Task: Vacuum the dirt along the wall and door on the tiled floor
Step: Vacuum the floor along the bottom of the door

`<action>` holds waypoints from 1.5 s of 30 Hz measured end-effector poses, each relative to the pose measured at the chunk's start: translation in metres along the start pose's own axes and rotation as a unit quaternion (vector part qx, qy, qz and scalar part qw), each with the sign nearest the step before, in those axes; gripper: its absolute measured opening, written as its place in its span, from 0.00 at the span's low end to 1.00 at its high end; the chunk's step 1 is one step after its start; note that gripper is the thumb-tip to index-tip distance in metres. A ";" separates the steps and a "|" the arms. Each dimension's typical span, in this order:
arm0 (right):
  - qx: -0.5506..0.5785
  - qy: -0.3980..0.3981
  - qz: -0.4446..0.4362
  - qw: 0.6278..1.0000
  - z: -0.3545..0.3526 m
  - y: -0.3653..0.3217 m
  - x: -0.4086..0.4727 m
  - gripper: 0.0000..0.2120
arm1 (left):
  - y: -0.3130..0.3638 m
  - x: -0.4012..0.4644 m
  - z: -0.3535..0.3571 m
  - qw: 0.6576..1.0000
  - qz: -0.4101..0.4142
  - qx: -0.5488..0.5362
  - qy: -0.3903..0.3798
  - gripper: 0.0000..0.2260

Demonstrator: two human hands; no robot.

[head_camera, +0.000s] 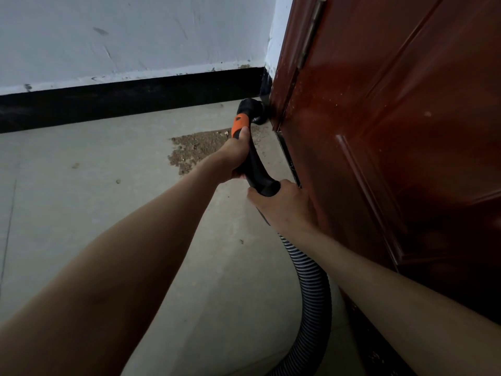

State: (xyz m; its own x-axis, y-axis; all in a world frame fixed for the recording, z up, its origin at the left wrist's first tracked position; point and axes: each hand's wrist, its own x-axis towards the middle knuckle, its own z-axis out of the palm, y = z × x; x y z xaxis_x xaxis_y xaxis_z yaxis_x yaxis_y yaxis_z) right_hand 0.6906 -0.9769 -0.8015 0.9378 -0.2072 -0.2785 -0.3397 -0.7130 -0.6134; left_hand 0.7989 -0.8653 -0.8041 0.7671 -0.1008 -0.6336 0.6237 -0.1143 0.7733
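A black vacuum handle [257, 166] with an orange collar [240, 126] runs toward the corner where the wall meets the door. Its black nozzle [250, 108] touches the floor by the door's lower edge. My left hand [235, 156] grips the handle just behind the orange collar. My right hand [284, 204] grips the handle's rear end, where the ribbed hose [311, 283] begins. A patch of brown dirt [198, 149] lies on the grey tiled floor [108, 199], just left of the handle.
The reddish-brown door [393, 131] fills the right side, close to my right forearm. A white wall [122, 36] with a black skirting board [122, 101] runs across the back. The hose curves down along the door to the bottom edge. A few small crumbs [118, 181] dot the floor.
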 end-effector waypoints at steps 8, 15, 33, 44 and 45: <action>-0.012 -0.001 0.006 1.000 0.004 -0.004 0.019 0.23 | 0.002 0.016 0.004 0.999 0.020 0.003 0.044 0.27; 0.023 -0.017 -0.001 1.000 0.012 -0.005 0.040 0.21 | 0.008 0.024 -0.007 0.999 0.015 -0.006 0.041 0.27; -0.021 -0.185 -0.125 0.975 0.043 -0.076 -0.005 0.16 | -0.019 -0.037 -0.109 0.967 -0.039 -0.182 0.175 0.31; -0.101 -0.200 -0.157 0.962 0.056 -0.072 -0.056 0.20 | -0.068 -0.078 -0.125 0.959 -0.083 -0.175 0.208 0.29; -0.102 -0.197 -0.157 0.962 0.055 -0.069 -0.058 0.19 | -0.070 -0.079 -0.122 0.959 -0.083 -0.177 0.205 0.29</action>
State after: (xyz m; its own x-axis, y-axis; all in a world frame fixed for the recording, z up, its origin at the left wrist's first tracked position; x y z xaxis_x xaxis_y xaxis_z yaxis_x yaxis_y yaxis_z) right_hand 0.6560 -0.8790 -0.7832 0.8788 0.2806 -0.3859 0.0143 -0.8239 -0.5665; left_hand 0.7134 -0.7285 -0.8053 0.6022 0.2953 -0.7417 0.6985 0.2549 0.6687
